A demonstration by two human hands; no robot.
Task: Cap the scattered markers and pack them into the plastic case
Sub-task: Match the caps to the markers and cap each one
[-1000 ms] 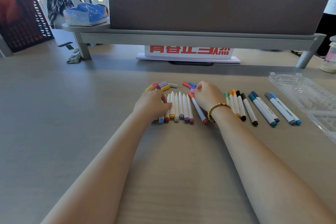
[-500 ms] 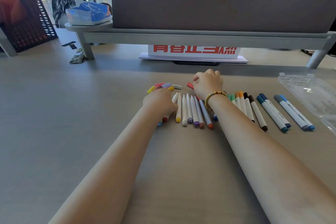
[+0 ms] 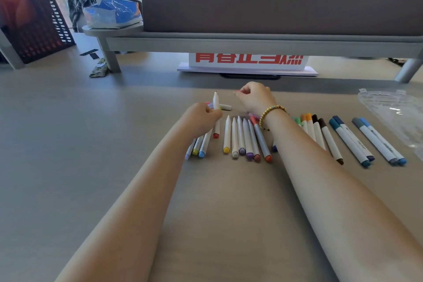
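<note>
My left hand (image 3: 201,119) grips an uncapped white marker (image 3: 215,101) with a red end, its tip pointing up and away. My right hand (image 3: 256,97) is raised beside it and pinches a small red cap (image 3: 237,92). Between my arms lies a row of uncapped white markers (image 3: 241,138) with coloured ends. Capped markers (image 3: 343,139) lie in a row to the right of my right wrist. Loose caps (image 3: 225,107) lie behind my left hand, partly hidden. The clear plastic case (image 3: 393,110) lies open at the right edge.
A grey monitor riser (image 3: 251,41) with a dark panel spans the back of the desk, a white sign with red characters (image 3: 248,62) under it. A blue-and-white pack (image 3: 112,14) sits on the riser's left end. A dark mesh basket (image 3: 39,30) stands far left.
My left hand has lifted a white marker out of the row. My right hand has risen from the desk with a red cap pinched in its fingers.
</note>
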